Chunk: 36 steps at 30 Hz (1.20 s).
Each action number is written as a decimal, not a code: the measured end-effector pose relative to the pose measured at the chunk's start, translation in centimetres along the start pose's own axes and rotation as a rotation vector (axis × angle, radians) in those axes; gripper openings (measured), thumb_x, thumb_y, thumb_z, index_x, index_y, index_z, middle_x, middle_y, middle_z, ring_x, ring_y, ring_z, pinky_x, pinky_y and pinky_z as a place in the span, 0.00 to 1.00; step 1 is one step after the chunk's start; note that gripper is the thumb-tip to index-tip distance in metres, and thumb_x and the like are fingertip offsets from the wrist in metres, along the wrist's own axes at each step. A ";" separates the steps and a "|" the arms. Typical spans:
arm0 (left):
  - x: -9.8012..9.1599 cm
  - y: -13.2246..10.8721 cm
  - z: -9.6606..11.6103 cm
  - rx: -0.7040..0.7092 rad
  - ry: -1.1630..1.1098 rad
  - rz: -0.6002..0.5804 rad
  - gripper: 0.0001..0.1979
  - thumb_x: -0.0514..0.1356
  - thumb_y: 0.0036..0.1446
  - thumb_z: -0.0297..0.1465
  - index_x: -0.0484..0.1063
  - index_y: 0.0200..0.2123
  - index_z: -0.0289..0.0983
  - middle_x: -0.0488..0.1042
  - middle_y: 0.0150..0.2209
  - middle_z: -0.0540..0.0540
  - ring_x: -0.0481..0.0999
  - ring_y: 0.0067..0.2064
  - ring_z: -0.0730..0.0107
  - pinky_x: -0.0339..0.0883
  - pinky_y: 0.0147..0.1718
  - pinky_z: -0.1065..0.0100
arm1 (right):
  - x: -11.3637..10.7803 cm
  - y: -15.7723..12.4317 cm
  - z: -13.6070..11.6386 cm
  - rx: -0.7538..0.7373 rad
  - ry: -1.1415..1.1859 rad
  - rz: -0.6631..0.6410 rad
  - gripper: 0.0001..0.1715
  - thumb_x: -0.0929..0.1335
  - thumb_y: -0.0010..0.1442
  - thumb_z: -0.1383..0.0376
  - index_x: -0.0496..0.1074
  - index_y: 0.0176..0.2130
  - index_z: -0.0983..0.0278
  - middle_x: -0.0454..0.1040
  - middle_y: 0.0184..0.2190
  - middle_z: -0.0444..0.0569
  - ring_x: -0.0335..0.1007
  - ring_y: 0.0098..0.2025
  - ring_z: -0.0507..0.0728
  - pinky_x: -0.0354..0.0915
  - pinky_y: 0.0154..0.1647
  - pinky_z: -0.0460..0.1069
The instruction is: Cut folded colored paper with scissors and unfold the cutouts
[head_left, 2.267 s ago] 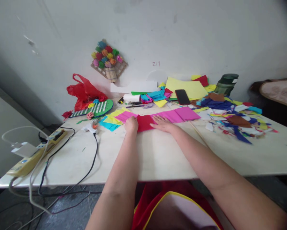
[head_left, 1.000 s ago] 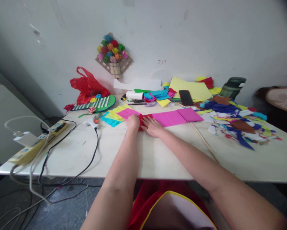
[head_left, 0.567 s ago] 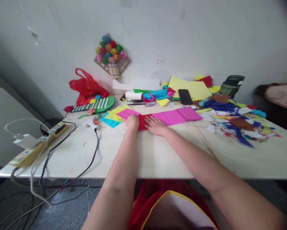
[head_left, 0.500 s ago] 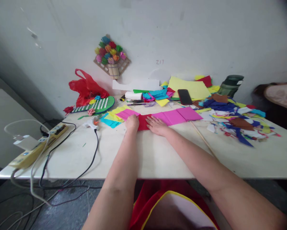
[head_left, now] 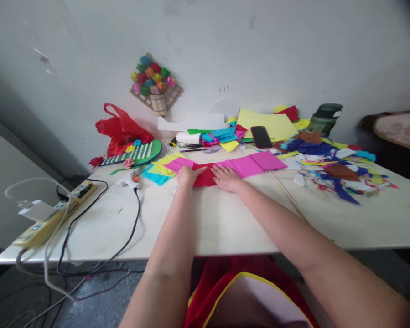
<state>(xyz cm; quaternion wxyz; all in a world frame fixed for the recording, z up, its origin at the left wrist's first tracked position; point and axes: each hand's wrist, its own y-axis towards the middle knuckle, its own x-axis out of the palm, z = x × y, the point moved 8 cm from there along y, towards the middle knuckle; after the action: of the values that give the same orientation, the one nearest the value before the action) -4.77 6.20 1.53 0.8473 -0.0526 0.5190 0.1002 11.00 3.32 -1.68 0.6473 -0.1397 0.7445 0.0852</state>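
A red sheet of paper [head_left: 205, 176] lies on the table between my two hands. My left hand [head_left: 187, 176] rests at its left edge, thumb stretched out over the red surface; the other fingers are partly hidden. On the right part of the sheet my right hand [head_left: 227, 179] lies flat, fingers spread. Pink paper [head_left: 251, 165] with fold lines extends to the right from under that hand. Left of my left hand, another pink piece [head_left: 179, 163] overlaps yellow paper [head_left: 160, 168] and blue paper [head_left: 157, 176].
A thin stick [head_left: 287, 196] lies right of my right hand. Paper scraps [head_left: 341, 171], a phone [head_left: 261, 137] and a green bottle [head_left: 325, 119] are at the back right. A power strip [head_left: 54, 218] with cables and a red plastic bag [head_left: 121, 127] stand left.
My left hand has loosened from a closed shape at the red paper's edge; its thumb now reaches out to the right. My right hand stays flat. The view has shifted slightly.
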 end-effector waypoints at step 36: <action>2.1 -3.0 3.8 -0.049 0.039 0.055 0.23 0.57 0.50 0.44 0.71 0.44 0.35 0.75 0.43 0.35 0.73 0.46 0.53 0.65 0.40 0.62 | 0.0 0.1 -0.1 -0.021 -0.024 0.034 0.34 0.50 0.64 0.57 0.43 0.66 0.64 0.38 0.67 0.44 0.31 0.67 0.60 0.35 0.64 0.59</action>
<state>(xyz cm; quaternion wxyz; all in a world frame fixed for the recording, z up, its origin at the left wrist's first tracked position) 0.13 4.20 1.37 0.8323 -0.0608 0.5341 0.1350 10.88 3.34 -1.71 0.6532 -0.1327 0.7380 0.1055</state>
